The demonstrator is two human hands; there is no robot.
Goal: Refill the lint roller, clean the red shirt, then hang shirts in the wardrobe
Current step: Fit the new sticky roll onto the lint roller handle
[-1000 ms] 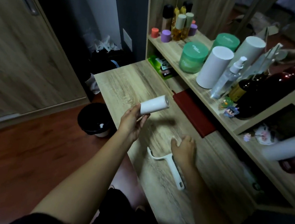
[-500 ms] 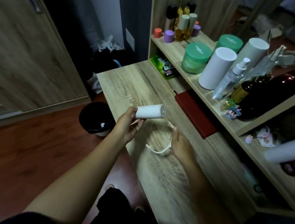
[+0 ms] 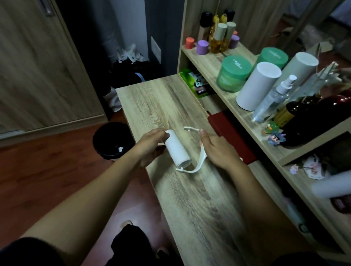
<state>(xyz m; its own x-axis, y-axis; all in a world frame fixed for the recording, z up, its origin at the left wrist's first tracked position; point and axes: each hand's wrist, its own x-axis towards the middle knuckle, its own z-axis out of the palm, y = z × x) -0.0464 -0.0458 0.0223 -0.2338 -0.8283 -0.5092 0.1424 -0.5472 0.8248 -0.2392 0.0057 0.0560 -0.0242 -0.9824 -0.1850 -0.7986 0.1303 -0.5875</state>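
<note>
My left hand (image 3: pixel 150 146) grips the far end of a white refill roll (image 3: pixel 177 151), which points down and toward me above the wooden desk (image 3: pixel 196 198). My right hand (image 3: pixel 217 149) is closed on the white lint roller frame (image 3: pixel 199 162). The frame's lower prong curls under the near end of the roll, and its upper prong sticks out past my thumb. Roll and frame touch at the near end. No shirt shows in this view.
A black waste bin (image 3: pixel 112 140) stands on the floor left of the desk. A dark red flat case (image 3: pixel 231 135) lies by the shelf unit. Jars, bottles and white cylinders (image 3: pixel 257 85) crowd the shelf at right. A wardrobe door (image 3: pixel 28 60) is at left.
My right hand picked the frame up off the desk and brought it to the roll. My left hand turned the roll from pointing right to pointing down toward me.
</note>
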